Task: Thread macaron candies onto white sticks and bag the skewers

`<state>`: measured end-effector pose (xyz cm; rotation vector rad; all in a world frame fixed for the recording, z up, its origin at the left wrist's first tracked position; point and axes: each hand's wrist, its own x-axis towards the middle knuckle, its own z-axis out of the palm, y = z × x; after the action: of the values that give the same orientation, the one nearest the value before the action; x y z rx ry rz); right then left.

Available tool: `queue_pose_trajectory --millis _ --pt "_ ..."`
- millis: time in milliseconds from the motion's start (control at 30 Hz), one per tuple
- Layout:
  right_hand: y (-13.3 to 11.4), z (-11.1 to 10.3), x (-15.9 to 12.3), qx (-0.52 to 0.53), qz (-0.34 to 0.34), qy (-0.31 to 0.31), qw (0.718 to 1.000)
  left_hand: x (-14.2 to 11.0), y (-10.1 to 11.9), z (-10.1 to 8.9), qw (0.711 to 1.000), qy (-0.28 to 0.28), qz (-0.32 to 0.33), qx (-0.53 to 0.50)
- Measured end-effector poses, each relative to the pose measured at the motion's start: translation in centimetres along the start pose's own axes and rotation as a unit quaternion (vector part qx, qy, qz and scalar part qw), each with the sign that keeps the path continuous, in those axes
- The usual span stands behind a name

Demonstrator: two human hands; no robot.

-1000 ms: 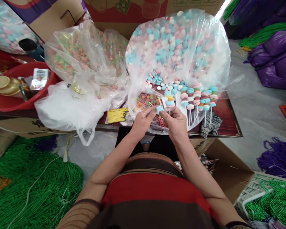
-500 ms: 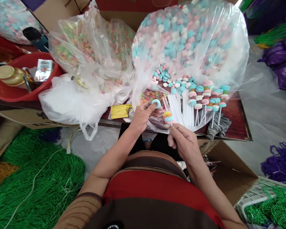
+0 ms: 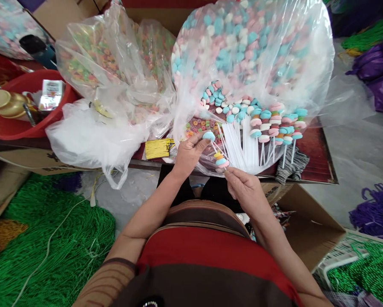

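Between the thumb and fingers of my left hand [image 3: 191, 154] is a blue-and-white marshmallow [image 3: 208, 136]. My right hand [image 3: 244, 184] pinches the lower end of a white stick carrying a skewer of candy [image 3: 221, 160], with pink and blue marshmallow below and orange and yellow gummy pieces above. The stick's upper end points up and left at the marshmallow; whether it has pierced it I cannot tell. Just beyond my hands lie loose white sticks [image 3: 234, 145] and small gummy rings [image 3: 202, 126]. Several finished-looking candy skewers [image 3: 276, 123] rest to the right of the sticks.
A big clear bag of marshmallows [image 3: 251, 47] fills the table's back, beside a bag of gummy rings [image 3: 108, 55]. Yellow twist ties [image 3: 157, 148], a white plastic bag [image 3: 92, 136] and a red basin [image 3: 47, 125] are leftward. A grey glove [image 3: 292, 164] lies near the right edge.
The marshmallow in my left hand and the skewer's upper end have come together. My right hand has shifted slightly left and down, tilting the skewer leftward. The view has moved a little.
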<state>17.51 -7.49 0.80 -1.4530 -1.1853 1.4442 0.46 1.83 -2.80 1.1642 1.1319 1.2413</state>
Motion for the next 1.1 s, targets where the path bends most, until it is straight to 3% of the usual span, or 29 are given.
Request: queue_pose_trajectory --millis 67,167,300,433,567,633,700,767,833,900,1000,1100 --pt "-0.1 -0.3 -0.1 0.023 0.023 0.002 0.999 -0.1 -0.2 -0.4 0.989 -0.003 0.085 0.121" --pt "-0.5 -0.6 -0.4 0.046 0.046 0.002 0.998 -0.5 -0.4 -0.6 0.947 -0.019 0.186 0.263" --pt "-0.6 -0.6 -1.0 0.043 0.043 -0.004 0.998 -1.1 -0.9 -0.3 0.893 -0.065 0.251 0.369" --pt "0.7 0.1 -0.6 0.040 0.024 0.002 0.999 -1.5 -1.4 0.2 0.873 -0.104 0.277 0.388" --pt "2.3 1.1 1.2 0.083 0.006 0.047 0.995 -2.0 -1.3 0.9 0.892 -0.138 0.275 0.330" --pt "2.5 1.3 1.9 0.133 0.012 0.050 0.990 -2.3 -0.7 1.0 0.921 -0.156 0.249 0.254" --pt "2.3 1.1 2.3 0.191 0.019 0.046 0.980 -2.4 0.3 0.8 0.958 -0.151 0.184 0.160" --pt "1.9 0.5 2.4 0.233 0.011 0.058 0.971 -1.9 1.2 0.1 0.986 -0.086 0.111 0.092" --pt "1.6 -0.1 2.4 0.248 -0.008 0.085 0.965 -0.7 1.8 -0.9 0.991 0.007 0.079 0.108" --pt "1.6 -0.5 2.5 0.254 -0.021 0.103 0.962 1.1 1.8 -1.9 0.969 0.030 0.092 0.229" --pt "2.2 -0.4 3.0 0.269 -0.026 0.107 0.957 3.8 1.1 -2.5 0.886 -0.031 0.100 0.452" --pt "2.9 -0.1 3.7 0.272 -0.020 0.107 0.956 5.7 0.2 -2.0 0.811 -0.083 0.099 0.570"
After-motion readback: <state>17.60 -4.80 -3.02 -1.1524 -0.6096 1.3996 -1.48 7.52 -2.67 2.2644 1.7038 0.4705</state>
